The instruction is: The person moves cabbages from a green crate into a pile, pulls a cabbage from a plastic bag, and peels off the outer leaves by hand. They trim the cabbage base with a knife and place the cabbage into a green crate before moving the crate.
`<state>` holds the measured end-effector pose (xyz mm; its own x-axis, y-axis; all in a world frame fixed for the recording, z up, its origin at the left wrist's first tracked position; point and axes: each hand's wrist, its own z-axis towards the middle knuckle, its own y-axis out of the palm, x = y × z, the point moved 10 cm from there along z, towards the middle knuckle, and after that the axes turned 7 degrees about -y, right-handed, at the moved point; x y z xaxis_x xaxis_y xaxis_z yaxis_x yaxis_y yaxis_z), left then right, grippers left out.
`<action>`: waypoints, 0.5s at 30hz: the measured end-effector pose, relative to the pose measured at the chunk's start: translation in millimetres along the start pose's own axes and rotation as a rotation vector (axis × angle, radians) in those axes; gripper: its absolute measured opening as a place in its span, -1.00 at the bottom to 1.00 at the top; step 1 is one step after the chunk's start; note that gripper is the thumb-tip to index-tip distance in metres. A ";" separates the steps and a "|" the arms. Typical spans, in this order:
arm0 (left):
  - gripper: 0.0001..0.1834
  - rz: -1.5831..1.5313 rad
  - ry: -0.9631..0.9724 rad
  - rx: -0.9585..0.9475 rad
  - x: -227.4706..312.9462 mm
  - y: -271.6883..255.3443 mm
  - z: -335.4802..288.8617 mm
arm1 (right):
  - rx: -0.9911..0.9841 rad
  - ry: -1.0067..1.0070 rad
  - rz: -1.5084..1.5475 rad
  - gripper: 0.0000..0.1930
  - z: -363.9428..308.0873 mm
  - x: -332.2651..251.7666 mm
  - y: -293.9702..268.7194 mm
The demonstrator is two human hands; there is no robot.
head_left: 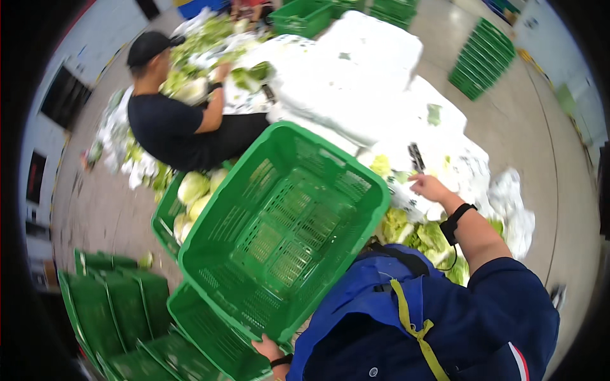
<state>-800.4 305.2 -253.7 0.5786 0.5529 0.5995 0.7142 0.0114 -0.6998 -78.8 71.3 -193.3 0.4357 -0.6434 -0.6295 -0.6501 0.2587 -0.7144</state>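
Observation:
A large empty green plastic crate (289, 235) with slotted walls hangs tilted in front of me. Its near lower rim is gripped by my left hand (269, 350). To the right of the crate, my right hand (431, 188) is over the white sacks (454, 136), fingers partly extended and nothing visible in them. Just beyond its fingertips lies a dark, narrow object (416, 157), perhaps a knife. Loose green cabbage leaves (432, 241) lie below my right forearm, beside my blue apron (362, 305).
A co-worker in a black cap (166, 120) sits at the left among leafy trimmings (203, 54). Behind my crate, another crate holds pale cabbages (192, 188). Green crates stand stacked at lower left (114, 305) and far right (483, 58). Large wrapped white bales (356, 70) fill the middle.

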 end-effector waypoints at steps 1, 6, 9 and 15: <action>-0.59 0.081 0.017 0.033 4.8 1.3 0.1 | -0.064 0.016 -0.044 -0.59 -25.9 15.3 14.3; -0.54 0.501 0.295 0.026 18.0 8.5 27.9 | -0.177 0.346 -0.025 -0.52 -182.8 131.9 60.9; -0.58 0.343 0.370 0.115 84.4 13.8 5.2 | -0.177 0.571 -0.105 -0.55 -286.7 228.1 66.4; -0.65 0.026 0.622 -0.195 258.3 111.3 -100.6 | -0.054 0.873 0.047 -0.56 -387.4 303.8 21.3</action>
<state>-531.9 365.5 -137.7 0.6748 -0.0349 0.7372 0.7215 -0.1789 -0.6689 -201.4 -397.8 -281.5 -0.2103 -0.9602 -0.1840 -0.6934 0.2792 -0.6643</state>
